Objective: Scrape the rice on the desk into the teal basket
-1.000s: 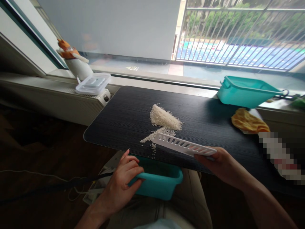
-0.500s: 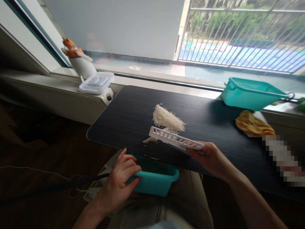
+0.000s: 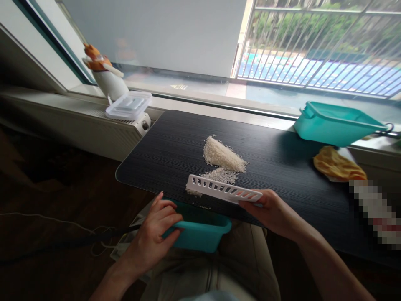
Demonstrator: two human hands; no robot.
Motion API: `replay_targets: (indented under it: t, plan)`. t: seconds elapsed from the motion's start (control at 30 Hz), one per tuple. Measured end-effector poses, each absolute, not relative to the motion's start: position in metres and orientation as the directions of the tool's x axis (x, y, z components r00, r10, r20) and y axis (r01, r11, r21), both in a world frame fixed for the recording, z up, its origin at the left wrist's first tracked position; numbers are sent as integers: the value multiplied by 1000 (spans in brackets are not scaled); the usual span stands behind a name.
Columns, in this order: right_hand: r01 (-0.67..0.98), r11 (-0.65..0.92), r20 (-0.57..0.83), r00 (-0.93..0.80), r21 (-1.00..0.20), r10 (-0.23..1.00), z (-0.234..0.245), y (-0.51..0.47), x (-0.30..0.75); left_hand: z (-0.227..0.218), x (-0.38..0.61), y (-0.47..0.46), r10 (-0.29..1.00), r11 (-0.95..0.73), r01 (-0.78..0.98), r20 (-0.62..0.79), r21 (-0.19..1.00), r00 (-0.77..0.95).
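One left hand [image 3: 156, 232], fingers and thumb clamped on the rim of one lower teal tub [image 3: 200, 241], below the edge of one dark table [image 3: 150, 159]. One main heap of rice [image 3: 222, 154] (grains too many to count), beyond and left of the right hand [image 3: 269, 210]. One white slotted strip [image 3: 216, 193], its end clamped in that hand. One yellow cloth [image 3: 335, 163]. One upper teal tub [image 3: 326, 133].

The slotted bar [image 3: 216, 194] I hold looks like smooth plastic, and the tub [image 3: 200, 241] I grip is plastic too, with a soft sheen. The tabletop [image 3: 156, 150] resembles finely grained wood; the rice [image 3: 222, 154] looks rough, the rag [image 3: 336, 163] crumpled cloth, my trousers [image 3: 250, 251] matt cloth.
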State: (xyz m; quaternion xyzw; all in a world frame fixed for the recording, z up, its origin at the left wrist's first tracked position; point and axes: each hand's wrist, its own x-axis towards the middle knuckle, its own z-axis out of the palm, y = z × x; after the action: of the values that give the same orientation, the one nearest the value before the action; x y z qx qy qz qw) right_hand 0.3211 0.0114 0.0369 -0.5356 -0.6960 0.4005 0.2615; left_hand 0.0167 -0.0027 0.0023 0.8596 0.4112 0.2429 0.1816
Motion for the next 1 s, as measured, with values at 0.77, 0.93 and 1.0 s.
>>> replay_targets:
  t: [0.77, 0.93, 1.0]
  plan:
    - [580, 57, -177, -338, -812, 925, 42, -19, 352, 5, 16, -3, 786, -605, 628, 246, 489, 566]
    - [552, 107, -92, -320, -827, 943, 45, -9, 342, 4, 15, -3, 784, -610, 615, 264, 500, 562]
    - [539, 117, -77, -324, -834, 943, 44, -5, 336, 3, 14, -4, 781, -614, 611, 269, 500, 564]
